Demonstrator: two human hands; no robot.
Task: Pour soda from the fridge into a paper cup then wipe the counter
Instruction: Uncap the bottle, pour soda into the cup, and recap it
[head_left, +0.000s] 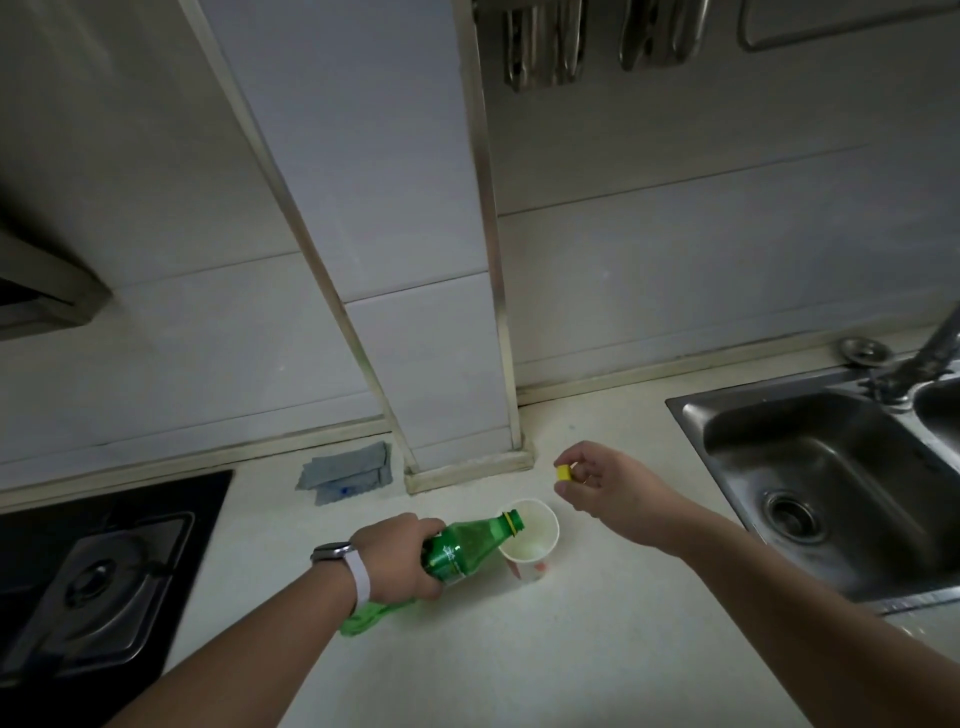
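Left hand (400, 553): grips the tilted green soda bottle (470, 545), its mouth over the paper cup (530, 540).
Right hand (608, 480): pinches the yellow cap (562, 472).
Cup: upright on the counter (519, 649).
Cloth (347, 472): by the wall.

The pale bench (519, 649) carries a paper cup (537, 535) near its middle. A folded grey cloth (345, 470) lies far left, by the wall.
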